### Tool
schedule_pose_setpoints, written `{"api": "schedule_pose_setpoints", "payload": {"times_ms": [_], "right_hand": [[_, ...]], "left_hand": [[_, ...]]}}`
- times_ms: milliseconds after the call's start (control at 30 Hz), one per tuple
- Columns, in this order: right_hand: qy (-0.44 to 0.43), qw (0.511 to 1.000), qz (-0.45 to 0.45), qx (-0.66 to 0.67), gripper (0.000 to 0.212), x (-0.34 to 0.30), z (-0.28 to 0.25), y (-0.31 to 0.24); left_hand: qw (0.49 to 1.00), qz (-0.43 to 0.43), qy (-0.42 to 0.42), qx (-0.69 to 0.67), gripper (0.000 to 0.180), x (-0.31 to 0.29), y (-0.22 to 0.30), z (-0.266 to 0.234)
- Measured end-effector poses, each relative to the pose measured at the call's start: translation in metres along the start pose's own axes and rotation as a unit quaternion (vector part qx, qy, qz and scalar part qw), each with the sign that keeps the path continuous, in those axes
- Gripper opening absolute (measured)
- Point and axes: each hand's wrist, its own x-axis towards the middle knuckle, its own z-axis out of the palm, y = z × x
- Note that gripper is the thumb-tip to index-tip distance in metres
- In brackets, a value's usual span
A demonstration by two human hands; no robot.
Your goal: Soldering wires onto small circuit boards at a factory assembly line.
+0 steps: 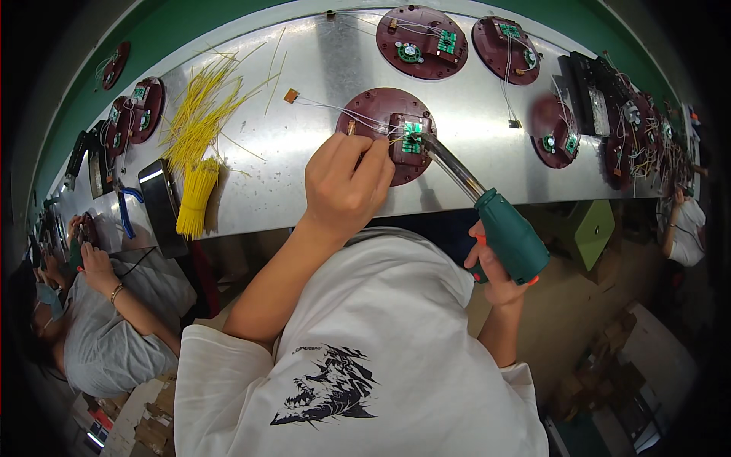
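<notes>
A round maroon disc (373, 103) lies on the metal bench in front of me, with a small green circuit board (413, 135) set in its raised square part. My left hand (346, 183) rests over the disc's lower left, its fingers pinched on a thin yellow wire (395, 139) that reaches toward the board. My right hand (499, 270) is wrapped round the handle of a green soldering gun (512, 236). The gun's tip touches or hovers just over the board; I cannot tell which. White wires run left from the disc to a small orange-brown part (291, 95).
Loose yellow wires (199, 107) and a tied yellow bundle (197, 198) lie left, near blue-handled pliers (126, 209). More maroon discs (422, 65) stand along the back and right. A co-worker (126, 327) sits at the left; another person (685, 228) is far right.
</notes>
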Motion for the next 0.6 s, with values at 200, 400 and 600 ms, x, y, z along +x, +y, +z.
{"api": "schedule_pose_setpoints", "payload": {"times_ms": [200, 400, 600], "right_hand": [[0.014, 0.999, 0.018, 0.026, 0.050, -0.001, -0.004, -0.001], [0.053, 0.997, 0.051, 0.036, 0.033, 0.004, 0.003, -0.010], [0.029, 0.998, 0.043, 0.029, 0.035, 0.002, -0.001, -0.005]], "left_hand": [[1.000, 0.010, -0.001, 0.015, 0.022, 0.002, 0.000, -0.001], [1.000, 0.012, 0.000, 0.014, 0.021, 0.001, 0.001, -0.001], [1.000, 0.014, 0.002, 0.014, 0.021, 0.002, 0.001, 0.000]]}}
